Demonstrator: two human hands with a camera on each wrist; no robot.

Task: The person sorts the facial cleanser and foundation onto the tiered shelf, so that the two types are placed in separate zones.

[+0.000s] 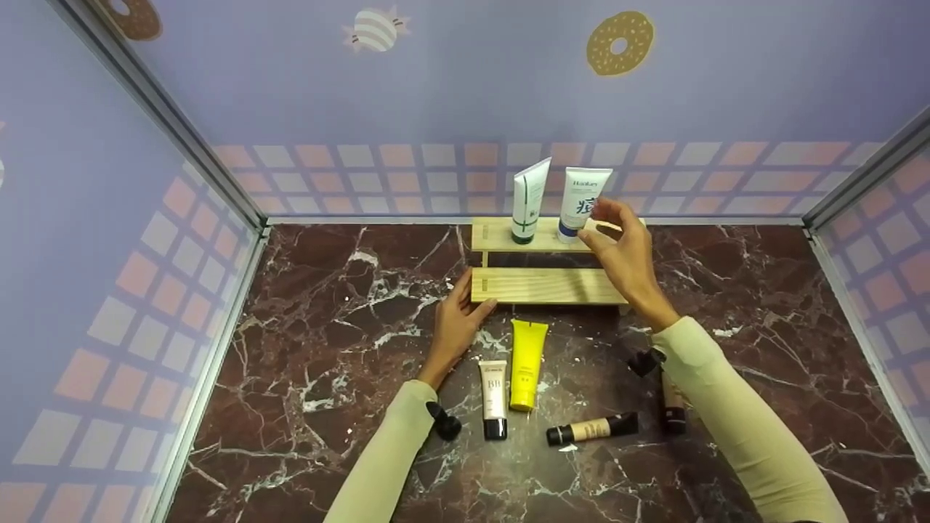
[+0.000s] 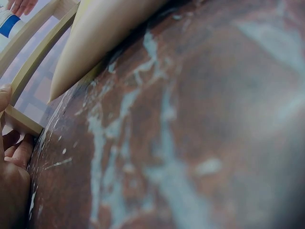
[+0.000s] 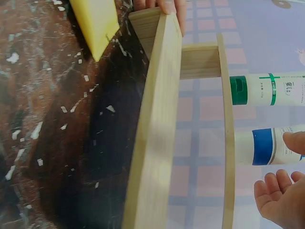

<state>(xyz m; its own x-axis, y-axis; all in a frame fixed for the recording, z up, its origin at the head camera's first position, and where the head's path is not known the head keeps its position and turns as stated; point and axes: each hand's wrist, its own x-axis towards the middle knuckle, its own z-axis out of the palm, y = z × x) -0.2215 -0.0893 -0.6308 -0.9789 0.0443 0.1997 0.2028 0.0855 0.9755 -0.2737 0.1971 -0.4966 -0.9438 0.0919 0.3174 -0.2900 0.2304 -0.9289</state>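
A two-tier wooden rack (image 1: 548, 285) stands against the back wall. My left hand (image 1: 456, 319) grips the left end of its lower board, thumb at the front and fingers around the end. On the upper board, a white tube with a green cap (image 1: 529, 200) and a white tube with a blue band (image 1: 579, 192) stand upright on their caps. My right hand (image 1: 623, 250) is at the blue-banded tube's right side. In the right wrist view its thumb (image 3: 294, 142) overlaps that tube, while the other fingers (image 3: 274, 186) curve loosely just apart from it.
On the dark marbled table before the rack lie a yellow tube (image 1: 527, 363), a pale BB cream tube (image 1: 494, 396) and a beige tube with black ends (image 1: 592, 430). Another dark-capped tube (image 1: 674, 415) is partly hidden by my right sleeve. A patterned wall (image 1: 407, 174) rises behind.
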